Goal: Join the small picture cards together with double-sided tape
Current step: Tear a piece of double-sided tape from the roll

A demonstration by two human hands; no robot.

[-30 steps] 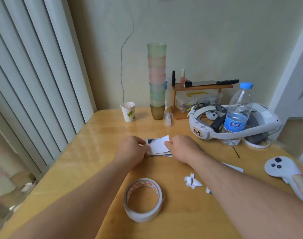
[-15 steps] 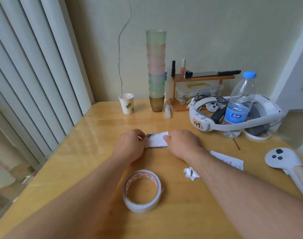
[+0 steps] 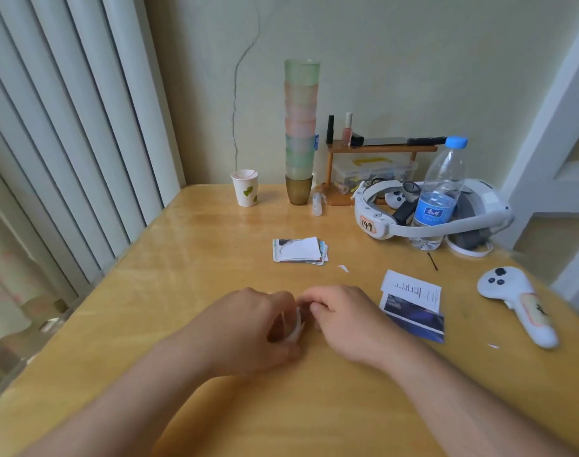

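Both hands meet above the table's (image 3: 169, 265) near-middle: the left hand (image 3: 248, 331) curls its fingers round the roll of double-sided tape (image 3: 296, 326), mostly hidden, while the right hand (image 3: 344, 321) pinches at the roll's top edge. The stack of small picture cards (image 3: 299, 249) lies untouched toward the far edge; another card (image 3: 413, 308) lies near the right edge.

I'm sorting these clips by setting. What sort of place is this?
Probably a room in a home, at a wooden table against a cracked wall. Vertical blinds, stacked plastic cups and nail polish on a small shelf suggest somewhere lived in.
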